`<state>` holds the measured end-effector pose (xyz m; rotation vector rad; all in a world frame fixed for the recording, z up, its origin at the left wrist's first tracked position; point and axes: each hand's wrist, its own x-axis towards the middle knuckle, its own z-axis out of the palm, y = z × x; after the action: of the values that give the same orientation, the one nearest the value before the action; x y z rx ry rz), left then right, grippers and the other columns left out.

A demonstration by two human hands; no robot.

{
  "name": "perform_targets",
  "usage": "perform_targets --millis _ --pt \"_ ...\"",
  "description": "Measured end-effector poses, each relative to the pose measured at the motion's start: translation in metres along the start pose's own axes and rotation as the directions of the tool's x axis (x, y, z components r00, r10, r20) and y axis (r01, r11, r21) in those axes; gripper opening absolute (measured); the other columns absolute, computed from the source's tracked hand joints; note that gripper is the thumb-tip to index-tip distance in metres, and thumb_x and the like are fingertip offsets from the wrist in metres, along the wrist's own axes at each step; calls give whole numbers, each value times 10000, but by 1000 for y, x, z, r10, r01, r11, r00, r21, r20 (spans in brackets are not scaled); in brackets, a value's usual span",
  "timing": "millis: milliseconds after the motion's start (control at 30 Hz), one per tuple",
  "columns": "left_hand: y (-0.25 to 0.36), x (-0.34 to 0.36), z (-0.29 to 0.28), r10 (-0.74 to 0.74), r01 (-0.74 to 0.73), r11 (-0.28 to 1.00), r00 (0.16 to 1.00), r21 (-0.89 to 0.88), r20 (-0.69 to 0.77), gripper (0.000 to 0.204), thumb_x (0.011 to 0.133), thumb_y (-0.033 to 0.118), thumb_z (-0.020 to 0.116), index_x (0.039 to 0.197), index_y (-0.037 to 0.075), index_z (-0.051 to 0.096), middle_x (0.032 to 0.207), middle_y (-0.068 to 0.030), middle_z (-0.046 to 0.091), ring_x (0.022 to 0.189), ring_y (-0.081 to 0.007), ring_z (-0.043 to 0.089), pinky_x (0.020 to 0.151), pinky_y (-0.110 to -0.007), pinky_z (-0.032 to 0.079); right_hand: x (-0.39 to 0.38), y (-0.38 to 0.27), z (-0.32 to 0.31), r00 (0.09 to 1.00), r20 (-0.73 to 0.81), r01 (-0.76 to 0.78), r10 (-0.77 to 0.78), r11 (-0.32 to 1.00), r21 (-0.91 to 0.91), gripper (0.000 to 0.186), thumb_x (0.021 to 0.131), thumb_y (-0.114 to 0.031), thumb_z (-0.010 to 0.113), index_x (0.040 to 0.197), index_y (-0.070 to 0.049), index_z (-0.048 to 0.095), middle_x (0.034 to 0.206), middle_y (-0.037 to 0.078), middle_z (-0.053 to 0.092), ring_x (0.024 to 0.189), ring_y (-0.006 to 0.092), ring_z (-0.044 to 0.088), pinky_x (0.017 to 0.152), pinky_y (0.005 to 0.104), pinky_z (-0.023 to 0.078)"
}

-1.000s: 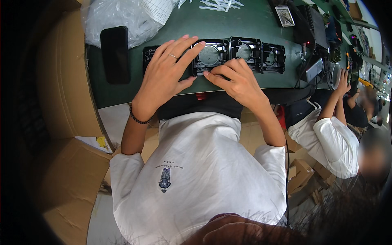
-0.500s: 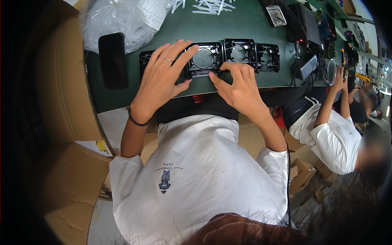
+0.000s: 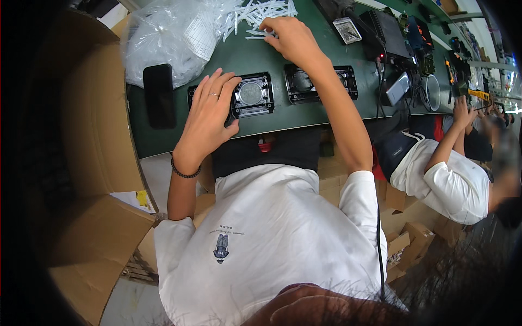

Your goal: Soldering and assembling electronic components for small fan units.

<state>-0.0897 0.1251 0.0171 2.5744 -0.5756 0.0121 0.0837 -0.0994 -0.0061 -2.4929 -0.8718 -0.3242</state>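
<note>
My left hand [image 3: 209, 111] rests with its fingers spread over the left-hand black plastic housings, partly covering them. One black housing with a round opening [image 3: 251, 93] shows beside its fingertips. Farther right, separated by a gap, more black housings [image 3: 300, 81] sit partly beneath my right forearm. My right hand [image 3: 296, 42] is stretched to the back of the table, at the near edge of a loose pile of thin white plastic strips [image 3: 266, 12]. Its thumb and index finger are apart, close to the nearest strips, and no strip is visibly gripped.
A black phone [image 3: 159, 96] lies at the left on the green table [image 3: 261, 126], by a clear plastic bag [image 3: 157, 43] with a paper label. To the right are a small tray [image 3: 347, 31], a black box [image 3: 384, 33] and cables. A co-worker [image 3: 443, 168] sits at the right.
My right hand has left the housings and reached away to the white strips. The housings now stand in two groups with a gap between them. My left hand stays over the left housings.
</note>
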Motion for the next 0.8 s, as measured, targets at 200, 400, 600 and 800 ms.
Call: perform_targets --millis 200,400,600,800 --pt "17 3 0 -2 -5 997 995 -73 -100 902 729 98 865 1529 57 451 1561 -165 470 1522 -391 365 1255 -508 283 -14 -1 -6 998 -13 -67 68 998 17 272 911 -52 706 1183 -55 713 929 120 754 907 297 731 797 400 571" --pt "33 32 16 4 -107 926 961 -361 -276 696 848 80 832 1475 36 533 1405 -189 613 1319 -364 588 1098 -419 476 -81 -43 -46 954 93 -164 284 241 957 211 981 28 697 1187 62 669 1153 73 660 1010 116 672 872 256 558" --pt "55 52 26 33 -196 862 942 -467 -335 349 893 40 783 1233 16 707 1119 -152 735 947 -301 723 822 -385 577 -131 -58 -49 903 29 -172 429 299 938 146 916 11 803 1018 47 705 990 77 744 941 133 718 864 268 579" --pt "62 55 38 17 -164 820 965 -548 -263 129 915 32 770 1042 8 773 928 -129 764 813 -261 736 741 -336 573 -151 -62 -51 876 10 -169 482 287 943 167 903 19 809 1051 55 742 1031 124 755 944 153 732 838 278 606"
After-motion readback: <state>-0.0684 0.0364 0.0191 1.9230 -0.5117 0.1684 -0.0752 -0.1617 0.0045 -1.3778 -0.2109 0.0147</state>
